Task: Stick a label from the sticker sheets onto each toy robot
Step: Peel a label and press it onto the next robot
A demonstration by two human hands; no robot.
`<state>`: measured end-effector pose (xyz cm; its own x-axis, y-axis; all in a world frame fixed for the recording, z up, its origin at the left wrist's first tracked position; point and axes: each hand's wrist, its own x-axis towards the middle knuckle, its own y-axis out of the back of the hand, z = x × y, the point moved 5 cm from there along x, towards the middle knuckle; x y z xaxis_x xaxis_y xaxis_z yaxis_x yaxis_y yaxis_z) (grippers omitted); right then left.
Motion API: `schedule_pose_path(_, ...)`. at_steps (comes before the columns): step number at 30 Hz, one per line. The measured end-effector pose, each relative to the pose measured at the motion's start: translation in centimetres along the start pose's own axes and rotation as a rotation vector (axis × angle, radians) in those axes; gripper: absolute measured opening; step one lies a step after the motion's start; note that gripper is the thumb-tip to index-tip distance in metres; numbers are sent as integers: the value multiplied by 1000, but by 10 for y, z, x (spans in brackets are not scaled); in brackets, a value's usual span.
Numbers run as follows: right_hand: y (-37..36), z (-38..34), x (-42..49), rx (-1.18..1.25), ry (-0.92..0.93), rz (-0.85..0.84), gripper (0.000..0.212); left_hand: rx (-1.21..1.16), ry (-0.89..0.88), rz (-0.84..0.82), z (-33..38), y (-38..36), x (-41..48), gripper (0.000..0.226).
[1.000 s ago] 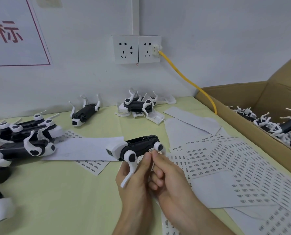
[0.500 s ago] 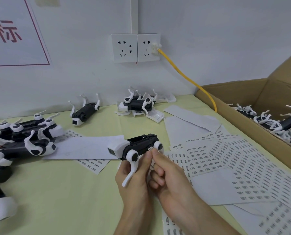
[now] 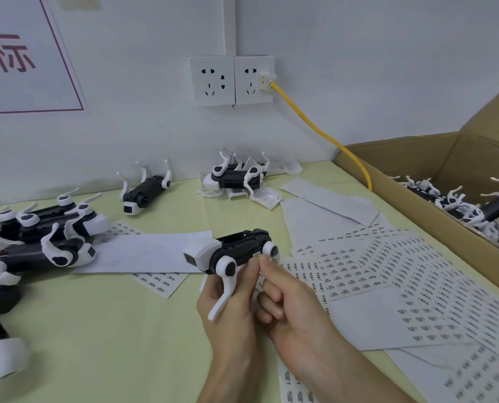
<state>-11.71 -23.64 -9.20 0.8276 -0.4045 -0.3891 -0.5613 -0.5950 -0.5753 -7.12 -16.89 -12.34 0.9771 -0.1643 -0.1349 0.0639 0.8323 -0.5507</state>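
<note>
My left hand (image 3: 231,303) grips a black-and-white toy robot (image 3: 236,251) from below, lifted just above the table at centre. One white leg of it hangs down over my palm. A small label (image 3: 256,254) sits on the robot's black side. My right hand (image 3: 289,298) has its thumb and forefinger pinched at that label's edge, the other fingers curled. Sticker sheets (image 3: 388,266) with rows of small printed labels are spread over the table to the right.
Several toy robots (image 3: 39,237) lie piled at the left. Another robot (image 3: 143,193) and one among loose white parts (image 3: 236,178) lie near the wall. A cardboard box (image 3: 417,210) holding more robots stands at the right, with a yellow cable (image 3: 324,135) running to a wall socket.
The hands and the robot have stayed nearly in place. My right fingertips remain pressed at the label on the robot's side; the view has shifted slightly.
</note>
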Motion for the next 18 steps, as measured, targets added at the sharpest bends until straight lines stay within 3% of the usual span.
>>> schedule_pose_path(8,-1,-2,-4,-29,22,7,49,-23,-3,-11,1,-1,-2,42)
schedule_pose_path(14,-1,-5,-5,-61,50,17,50,-55,14,-27,3,-5,-6,19)
schedule_pose_path(18,0,-5,-5,-92,70,39,49,-58,23,-29,7,-7,-9,17)
